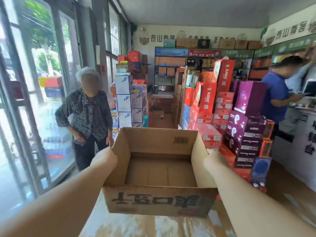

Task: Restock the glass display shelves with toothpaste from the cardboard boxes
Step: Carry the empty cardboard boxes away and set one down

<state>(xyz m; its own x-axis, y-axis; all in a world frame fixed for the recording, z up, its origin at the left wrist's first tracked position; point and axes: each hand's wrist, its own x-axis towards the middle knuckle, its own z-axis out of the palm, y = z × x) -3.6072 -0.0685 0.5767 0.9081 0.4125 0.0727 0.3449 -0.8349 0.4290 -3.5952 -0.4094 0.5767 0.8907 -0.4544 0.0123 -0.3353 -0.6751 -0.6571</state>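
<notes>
An open brown cardboard box with dark printed characters on its near side hangs in front of me, above the floor. Its inside is bare; no toothpaste shows in it. My left hand grips the box's left wall near the top edge, fingers hidden behind the cardboard. My right hand grips the right wall, its fingers also hidden by the flap. Both forearms reach forward from the bottom corners of the view. No glass display shelves are clearly seen.
A person in a patterned shirt stands bent at the left, close to the box and the glass doors. Stacked red and purple cartons crowd the right. Another person in blue stands at a counter. A narrow aisle runs ahead.
</notes>
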